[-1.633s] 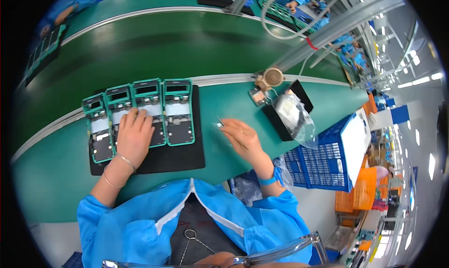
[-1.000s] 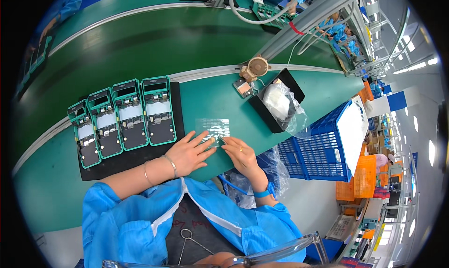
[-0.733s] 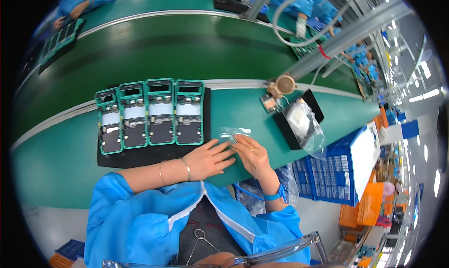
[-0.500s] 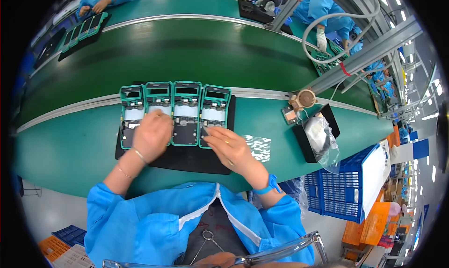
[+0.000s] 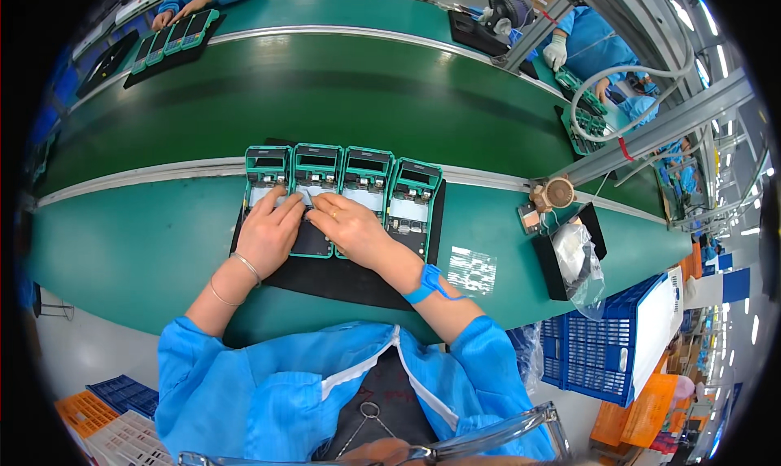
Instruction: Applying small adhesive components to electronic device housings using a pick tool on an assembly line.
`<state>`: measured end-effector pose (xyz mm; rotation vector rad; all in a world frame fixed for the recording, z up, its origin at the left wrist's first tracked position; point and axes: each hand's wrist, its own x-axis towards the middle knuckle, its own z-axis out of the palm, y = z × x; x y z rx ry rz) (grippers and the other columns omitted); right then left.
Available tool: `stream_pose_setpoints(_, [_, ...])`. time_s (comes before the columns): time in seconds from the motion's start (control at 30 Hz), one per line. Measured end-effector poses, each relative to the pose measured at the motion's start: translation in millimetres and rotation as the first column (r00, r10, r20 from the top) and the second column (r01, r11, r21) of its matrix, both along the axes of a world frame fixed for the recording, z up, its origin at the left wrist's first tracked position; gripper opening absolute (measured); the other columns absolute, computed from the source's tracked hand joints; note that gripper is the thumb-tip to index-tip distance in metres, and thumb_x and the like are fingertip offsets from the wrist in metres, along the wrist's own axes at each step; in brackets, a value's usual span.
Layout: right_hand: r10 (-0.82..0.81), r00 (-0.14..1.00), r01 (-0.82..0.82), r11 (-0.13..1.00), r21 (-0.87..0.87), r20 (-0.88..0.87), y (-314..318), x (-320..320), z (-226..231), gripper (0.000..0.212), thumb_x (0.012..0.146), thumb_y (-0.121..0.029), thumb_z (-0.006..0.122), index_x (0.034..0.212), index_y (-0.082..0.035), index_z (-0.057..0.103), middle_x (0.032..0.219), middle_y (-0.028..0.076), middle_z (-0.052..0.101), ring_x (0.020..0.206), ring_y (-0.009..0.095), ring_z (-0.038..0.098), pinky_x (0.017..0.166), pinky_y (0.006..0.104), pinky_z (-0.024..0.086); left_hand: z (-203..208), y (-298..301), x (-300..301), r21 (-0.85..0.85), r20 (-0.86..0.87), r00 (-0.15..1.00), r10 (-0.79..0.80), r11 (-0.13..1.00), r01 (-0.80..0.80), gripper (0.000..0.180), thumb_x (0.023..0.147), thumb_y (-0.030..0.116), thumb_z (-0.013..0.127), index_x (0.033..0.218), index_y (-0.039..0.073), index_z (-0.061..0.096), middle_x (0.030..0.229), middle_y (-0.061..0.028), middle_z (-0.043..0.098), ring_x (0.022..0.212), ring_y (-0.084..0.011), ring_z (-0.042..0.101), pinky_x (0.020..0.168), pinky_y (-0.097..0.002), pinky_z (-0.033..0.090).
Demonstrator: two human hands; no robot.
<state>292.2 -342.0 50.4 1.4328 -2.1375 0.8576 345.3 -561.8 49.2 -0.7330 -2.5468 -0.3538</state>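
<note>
A worker in a bright blue smock, its sleeves pushed up past the forearms, with a white-edged collar opening over a dark top. Two thin metal bangles circle the wrist of the left hand; a blue strap with a thin blue cord bands the wrist of the right hand, which bears a ring on one finger.

The left hand and right hand cover the lower half of the second green-framed device; what the fingertips pinch is hidden.
</note>
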Motion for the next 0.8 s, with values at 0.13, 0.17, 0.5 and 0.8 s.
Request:
stream_pose_setpoints(0.13, [-0.018, 1.000, 0.018, 1.000, 0.001, -0.010, -1.7, 1.8, -0.1, 0.033, 0.078, -0.001, 0.071, 0.110, 0.004, 0.070, 0.116, 0.022, 0.071, 0.114, 0.038, 0.069, 0.092, 0.0422, 0.061, -0.8, -0.6, 0.7, 0.003, 0.010, 1.000, 0.002, 1.000, -0.002, 0.037, 0.086, 0.004, 0.071, 0.123, 0.001, 0.067, 0.132, -0.0113, 0.066, 0.128, -0.0377, 0.059, 0.105, -0.0460, 0.052])
stream_pose_setpoints(0.17, [-0.017, 1.000, 0.017, 1.000, 0.002, -0.009, -2.3, 1.7, -0.8, 0.033, 0.078, -0.001, 0.071, 0.110, 0.004, 0.070, 0.116, 0.022, 0.071, 0.114, 0.038, 0.069, 0.092, 0.0422, 0.061, -1.2, -0.6, 0.7, 0.006, 0.003, 1.000, 0.000, 1.000, 0.000, 0.037, 0.086, 0.004, 0.071, 0.123, 0.001, 0.067, 0.132, -0.0114, 0.066, 0.128, -0.0376, 0.059, 0.105, -0.0460, 0.052])
stream_pose_setpoints(0.5, [-0.042, 0.998, 0.043, 0.999, 0.029, -0.054, -3.8, 3.0, -4.3, 0.033, 0.078, -0.003, 0.070, 0.111, 0.004, 0.070, 0.118, 0.022, 0.071, 0.115, 0.037, 0.069, 0.092, 0.0428, 0.061, -1.6, -1.2, 1.9, -0.005, 0.016, 1.000, 0.001, 1.000, -0.001, 0.038, 0.086, 0.005, 0.072, 0.123, 0.001, 0.067, 0.133, -0.0119, 0.066, 0.128, -0.0372, 0.059, 0.105, -0.0462, 0.052])
stream_pose_setpoints(0.8, [-0.027, 0.998, 0.030, 0.999, 0.042, -0.059, -5.8, 2.3, -2.8, 0.034, 0.078, -0.003, 0.069, 0.111, 0.005, 0.069, 0.119, 0.023, 0.071, 0.115, 0.038, 0.069, 0.093, 0.0430, 0.061, 1.0, -1.5, 2.4, 0.000, 0.028, 1.000, 0.010, 1.000, -0.010, 0.037, 0.087, 0.005, 0.071, 0.123, 0.001, 0.066, 0.136, -0.0135, 0.064, 0.130, -0.0377, 0.057, 0.107, -0.0465, 0.050])
